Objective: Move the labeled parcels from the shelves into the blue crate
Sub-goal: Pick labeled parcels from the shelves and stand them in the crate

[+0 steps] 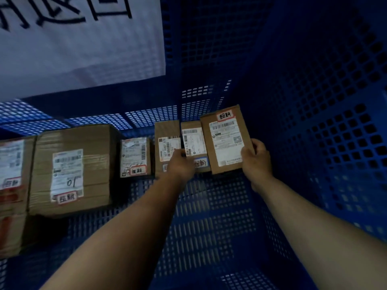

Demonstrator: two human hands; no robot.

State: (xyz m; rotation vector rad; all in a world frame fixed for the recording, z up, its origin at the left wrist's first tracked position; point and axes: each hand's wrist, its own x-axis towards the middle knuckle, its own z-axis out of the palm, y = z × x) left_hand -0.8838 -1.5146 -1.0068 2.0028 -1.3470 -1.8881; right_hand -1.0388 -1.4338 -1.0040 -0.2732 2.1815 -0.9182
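Note:
I look down into the blue crate (314, 143), both arms reaching to its far right corner. My right hand (254, 158) grips the lower right edge of a flat brown parcel (225, 139) with a white shipping label and a red-framed tag, tilted against the crate wall. My left hand (181, 164) rests on the lower parts of two narrow brown parcels: one (167, 132) on the left and one (192, 139) beside the tilted parcel. How the left fingers lie is hidden.
More labeled parcels line the crate floor to the left: a small one (135, 156), a large taped box (71, 168) marked "01", and another (12, 185) at the left edge. A white handwritten sheet (79, 42) hangs on the back wall. Perforated floor (209, 227) lies below my arms.

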